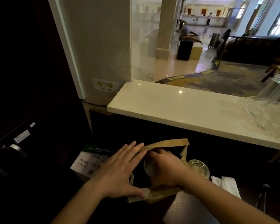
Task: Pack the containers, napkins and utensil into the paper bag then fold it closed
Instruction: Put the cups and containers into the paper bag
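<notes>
Currently: container going into the bag

Paper bag (166, 143) stands open on the dark lower counter. Left hand (118, 172) lies flat against its left rim, fingers straight and spread, gripping nothing. Right hand (166, 165) is inside the mouth, fingers curled around a clear container (149, 167) (grip partly hidden). A second container (198, 168) sits just right of the bag; white napkins (226, 183) lie beyond it.
</notes>
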